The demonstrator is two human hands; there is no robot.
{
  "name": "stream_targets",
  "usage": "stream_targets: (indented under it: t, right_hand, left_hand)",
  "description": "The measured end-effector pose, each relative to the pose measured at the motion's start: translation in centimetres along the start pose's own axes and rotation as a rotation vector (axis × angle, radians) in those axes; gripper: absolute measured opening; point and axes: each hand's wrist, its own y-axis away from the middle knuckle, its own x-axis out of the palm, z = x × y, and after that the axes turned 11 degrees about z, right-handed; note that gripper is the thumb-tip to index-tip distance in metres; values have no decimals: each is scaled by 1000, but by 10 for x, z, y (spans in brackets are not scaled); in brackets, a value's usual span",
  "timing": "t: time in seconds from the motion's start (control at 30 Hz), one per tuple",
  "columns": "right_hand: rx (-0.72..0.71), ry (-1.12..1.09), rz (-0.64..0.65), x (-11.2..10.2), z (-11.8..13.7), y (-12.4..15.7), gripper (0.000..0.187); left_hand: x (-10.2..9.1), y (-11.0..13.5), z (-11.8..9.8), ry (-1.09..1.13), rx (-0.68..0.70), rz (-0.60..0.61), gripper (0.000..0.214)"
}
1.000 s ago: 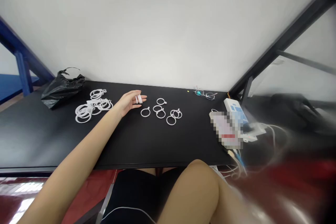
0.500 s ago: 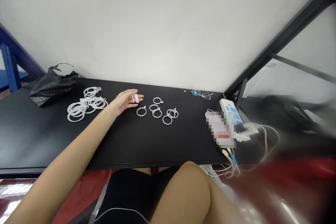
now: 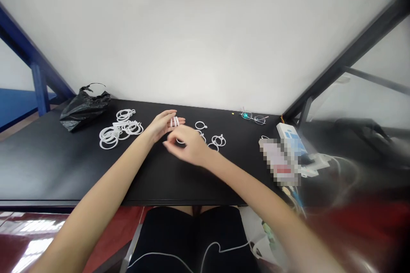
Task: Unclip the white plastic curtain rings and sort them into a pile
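Several white bands (image 3: pixel 176 121) | long axes across uncurled left hand (image 3: pixel 163 124) | right hand (image 3: pixel 193 145) curled, grip blurred, can't tell

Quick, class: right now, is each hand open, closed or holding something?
Left hand: open, with white bands across its fingers.
Right hand: curled and blurred; whether it is closed or holds anything cannot be told.

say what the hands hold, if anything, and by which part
On the left hand, white bands cross the fingers; gripped or worn, unclear. The right hand, blurred, shows nothing held.
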Motion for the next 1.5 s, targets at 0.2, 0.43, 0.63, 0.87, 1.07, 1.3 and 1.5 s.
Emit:
stream_targets:
  t: [0.2, 0.43, 0.63, 0.87, 1.07, 1.3, 1.5]
  right_hand:
    - [73, 89, 54, 14, -44, 14, 9]
    - [241, -253, -155, 20, -49, 20, 7]
    - [368, -676, -494, 12, -60, 16, 15]
    - [333, -660, -411, 8, -66, 18, 17]
    - [269, -118, -152, 1, -68, 26, 15]
    - [250, 65, -51, 5, -71, 26, 15]
    - [284, -302, -445, 1, -68, 22, 12]
  left_hand:
    - [-4, -2, 4, -47, -6, 32, 36]
    - [-1, 2, 2, -148, -64, 23, 33]
    - [10, 7, 1, -141, -86, 122, 38]
    - [19, 9, 5, 106, -133, 165, 33]
    - [18, 9, 5, 128, -82, 107, 35]
    - [20, 12, 3, 33, -58, 134, 34]
    - [21, 10, 5, -20, -116, 126, 30]
